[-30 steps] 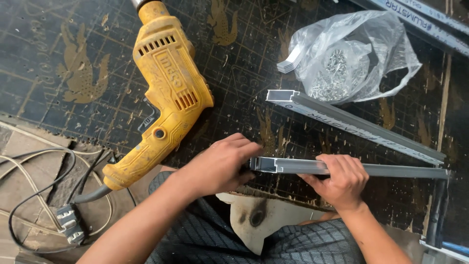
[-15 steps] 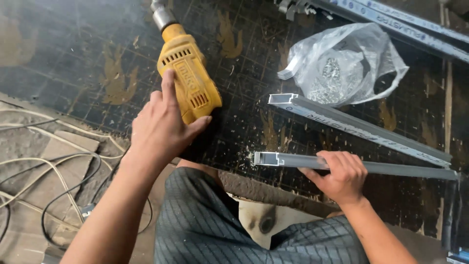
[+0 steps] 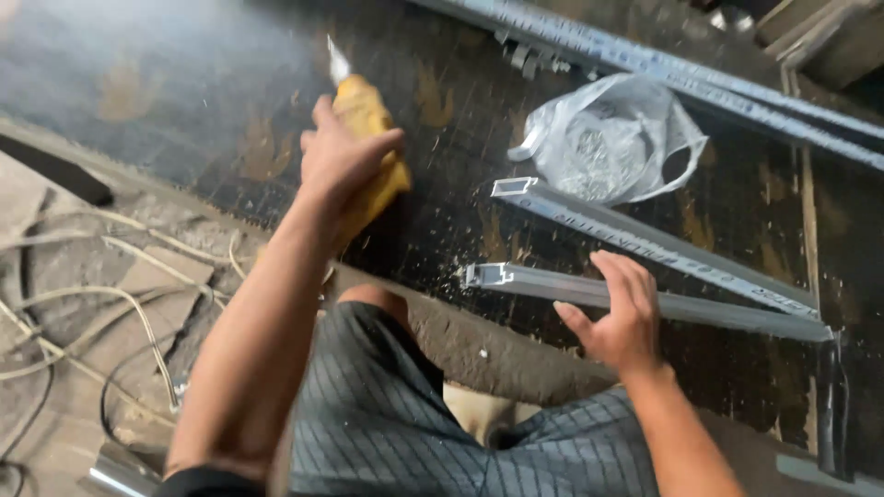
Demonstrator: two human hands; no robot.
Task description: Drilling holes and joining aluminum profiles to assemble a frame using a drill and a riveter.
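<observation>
The left hand (image 3: 345,161) gripped the yellow plastic power drill (image 3: 373,147) on the dark bench (image 3: 184,110); the right hand (image 3: 622,313), fingers spread, pressed the grey aluminium channel bar (image 3: 718,311), which ran rightward, its open end toward the drill.

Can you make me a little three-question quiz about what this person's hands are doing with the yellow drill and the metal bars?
1. True or false: the left hand grips the yellow drill.
2. What does the right hand rest on? A) plastic bag B) near metal bar C) cables
3. What lies beyond the two bars, holding small metal bits?

Key
1. True.
2. B, the near metal bar.
3. The clear plastic bag.
</observation>
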